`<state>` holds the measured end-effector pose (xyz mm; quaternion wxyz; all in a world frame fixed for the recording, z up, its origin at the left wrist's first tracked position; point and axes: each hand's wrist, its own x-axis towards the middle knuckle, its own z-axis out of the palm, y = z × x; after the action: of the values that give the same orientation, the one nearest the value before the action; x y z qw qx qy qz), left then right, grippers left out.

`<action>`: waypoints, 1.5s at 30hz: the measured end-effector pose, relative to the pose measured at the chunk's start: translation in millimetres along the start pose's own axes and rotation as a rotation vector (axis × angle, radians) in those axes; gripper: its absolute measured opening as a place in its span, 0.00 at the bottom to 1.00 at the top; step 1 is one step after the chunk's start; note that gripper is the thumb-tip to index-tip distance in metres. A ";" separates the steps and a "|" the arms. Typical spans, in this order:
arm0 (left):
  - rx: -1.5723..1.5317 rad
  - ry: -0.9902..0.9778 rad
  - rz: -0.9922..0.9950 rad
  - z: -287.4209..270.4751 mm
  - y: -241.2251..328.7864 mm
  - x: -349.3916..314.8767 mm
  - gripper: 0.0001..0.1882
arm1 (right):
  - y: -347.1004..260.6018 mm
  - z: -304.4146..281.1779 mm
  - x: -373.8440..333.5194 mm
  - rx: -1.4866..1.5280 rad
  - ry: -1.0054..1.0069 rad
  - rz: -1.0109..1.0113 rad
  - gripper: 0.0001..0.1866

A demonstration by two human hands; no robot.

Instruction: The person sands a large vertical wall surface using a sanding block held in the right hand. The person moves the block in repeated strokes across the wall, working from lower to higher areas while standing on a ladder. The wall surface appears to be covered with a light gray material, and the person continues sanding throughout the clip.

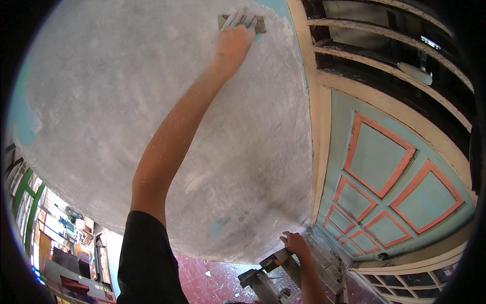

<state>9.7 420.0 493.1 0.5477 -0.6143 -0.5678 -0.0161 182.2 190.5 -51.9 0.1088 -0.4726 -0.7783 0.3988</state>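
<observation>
My left hand (238, 30), dusted white on the fingers, is stretched high up against the wall (202, 126). It grips a flat, grey-brown sanding block (260, 24) pressed to the surface near the wall's top right. Grey-white filler covers most of the wall, with pale blue paint showing in patches at its edges and low down. Low on the right, my right hand (296, 244) is beside the top of a worn wooden stepladder (276, 259). Its fingers are apart and hold nothing; whether they touch the wood is hard to tell.
Right of the wall stand a cream door frame (319, 126) and a blue-green door (379, 152) with orange-edged panels. Slatted openings (385, 35) lie above it. White debris speckles the red tiled floor (202, 281). Household clutter (76, 258) fills the lower left.
</observation>
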 end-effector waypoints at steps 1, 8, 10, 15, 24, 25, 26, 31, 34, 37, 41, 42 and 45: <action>0.025 0.020 -0.002 2.5 -0.3 11.4 0.27 | -1.4 -2.6 -1.3 0.004 -0.007 0.005 0.24; 0.062 0.444 0.076 51.8 10.2 29.8 0.26 | -5.9 -4.5 -4.3 0.026 0.032 -0.008 0.22; -0.026 0.475 0.089 48.8 7.8 35.3 0.26 | -4.4 -2.5 -4.3 0.033 0.080 -0.040 0.21; 0.026 0.477 0.091 53.2 24.6 44.0 0.24 | -5.5 -1.7 -9.8 0.019 0.101 -0.034 0.20; 0.104 0.221 0.278 87.2 125.7 -32.1 0.21 | -5.1 -3.5 -9.9 0.044 0.100 -0.020 0.22; 0.116 0.199 0.307 94.5 132.8 -38.6 0.21 | -5.5 -2.5 -10.0 0.033 0.099 -0.025 0.22; 0.100 0.206 0.340 101.8 137.2 -42.1 0.20 | -6.6 -1.3 -9.3 0.027 0.094 -0.027 0.22; -0.159 -0.317 0.192 64.6 138.4 -12.9 0.13 | -2.8 5.0 -4.8 0.016 0.146 -0.035 0.20; -0.107 0.020 0.056 61.9 93.4 13.2 0.10 | -4.9 1.7 -5.4 -0.005 0.147 -0.071 0.20; 0.010 0.253 0.154 68.6 85.5 5.3 0.17 | -8.9 -0.4 -6.4 -0.002 0.163 -0.071 0.20; 0.124 0.147 0.315 77.8 127.8 -27.7 0.18 | -9.9 -0.2 -9.5 0.010 0.157 -0.068 0.21; 0.087 0.125 0.329 82.7 142.3 -40.1 0.18 | -9.4 0.4 -9.6 0.013 0.120 -0.046 0.21; 0.015 0.133 0.366 117.2 184.9 -74.7 0.17 | -8.9 0.6 -7.7 0.014 0.071 -0.011 0.22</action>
<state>44.9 495.4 277.3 0.5825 -0.7006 -0.4093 0.0473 180.2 181.8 -44.3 0.1420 -0.4815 -0.7736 0.3867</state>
